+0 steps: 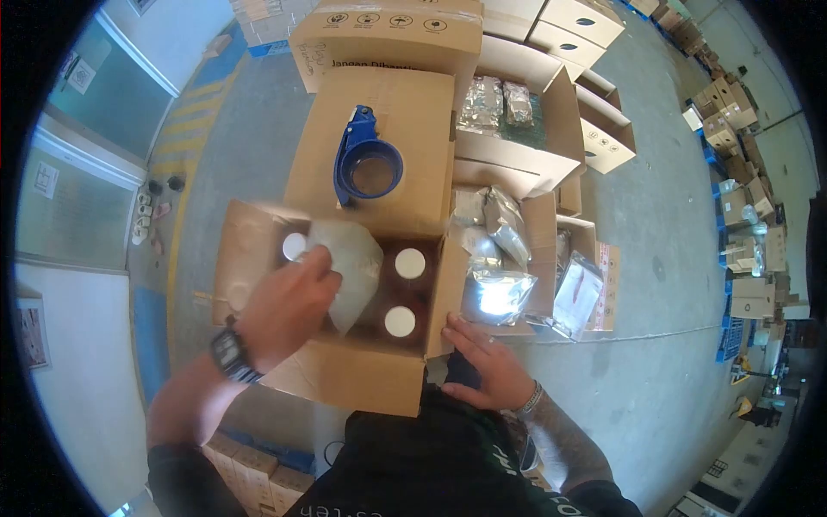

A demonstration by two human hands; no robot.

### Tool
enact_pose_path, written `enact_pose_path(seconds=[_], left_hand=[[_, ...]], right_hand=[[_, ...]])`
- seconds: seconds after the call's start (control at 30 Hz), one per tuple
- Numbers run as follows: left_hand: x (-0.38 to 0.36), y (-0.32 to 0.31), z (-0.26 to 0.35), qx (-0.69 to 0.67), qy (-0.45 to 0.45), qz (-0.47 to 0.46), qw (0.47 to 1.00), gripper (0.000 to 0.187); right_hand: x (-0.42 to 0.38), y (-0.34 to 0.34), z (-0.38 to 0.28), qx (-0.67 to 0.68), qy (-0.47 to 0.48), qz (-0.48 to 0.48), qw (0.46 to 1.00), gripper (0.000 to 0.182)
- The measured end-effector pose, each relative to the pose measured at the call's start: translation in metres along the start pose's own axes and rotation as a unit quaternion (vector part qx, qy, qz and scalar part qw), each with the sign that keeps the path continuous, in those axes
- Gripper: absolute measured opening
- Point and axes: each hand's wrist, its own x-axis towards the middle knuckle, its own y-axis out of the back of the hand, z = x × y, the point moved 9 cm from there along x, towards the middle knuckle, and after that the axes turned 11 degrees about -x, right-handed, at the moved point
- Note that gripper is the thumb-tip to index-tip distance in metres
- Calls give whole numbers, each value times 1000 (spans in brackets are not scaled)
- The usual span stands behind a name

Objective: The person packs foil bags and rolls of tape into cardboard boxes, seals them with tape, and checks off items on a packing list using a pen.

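An open cardboard box (345, 379) stands in front of me with its flaps folded out. Inside it are dark reddish bottles with white caps (410, 264), one cap at the left and two at the right. My left hand (293, 297), a watch on its wrist, is closed on a whitish translucent plastic sheet (349, 263) over the middle of the box. The sheet hides whatever lies below it, and the hand is slightly blurred. My right hand (491, 366) rests with fingers apart against the box's right flap (444, 297).
A blue tape dispenser (370, 164) lies on a closed carton (301, 185) just beyond the box. To the right, open cartons hold silvery foil pouches (500, 293). Stacked cartons (568, 43) stand at the back, and pallets of boxes (749, 297) line the far right.
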Motion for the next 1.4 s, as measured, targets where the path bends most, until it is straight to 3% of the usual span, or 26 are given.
enact_pose_path(seconds=[0.23,0.47,0.57,0.7,0.8,0.9,0.93,1.03,1.13,1.2,1.3,1.4], left_hand=[[-30,84,14,58,17,119,991,22],[-31,79,20,26,-15,125,992,23],[-25,45,27,48,-77,132,987,20],[-12,-38,14,59,-66,-11,996,25],[-7,-52,9,5,-37,-96,995,32],[-9,-22,15,-63,0,-35,997,37],[-10,-17,17,-74,28,-66,995,39],[-19,6,47,-141,8,-22,990,40],[-33,14,72,-197,-11,32,980,37],[-41,16,89,-215,-15,85,973,33],[-41,11,132,-213,-31,113,970,29],[-32,-12,179,-228,-53,114,965,26]], right_hand=[[1,1,-4,-5,-6,-8,1000,83],[1,2,-9,-10,-2,6,1000,83],[1,4,-12,-9,-2,12,1000,82],[-5,0,-15,-19,-9,28,999,82],[-7,0,-14,0,-24,28,999,84],[-16,-2,-16,-15,-21,50,998,84],[-20,-2,-15,-25,-18,56,998,84],[-40,2,-13,-58,-1,91,994,82],[-77,49,2,-10,-20,145,989,79],[-126,120,16,4,-102,200,974,83],[-231,273,-18,-111,-29,401,909,88],[-343,371,-74,-201,59,476,854,87]])
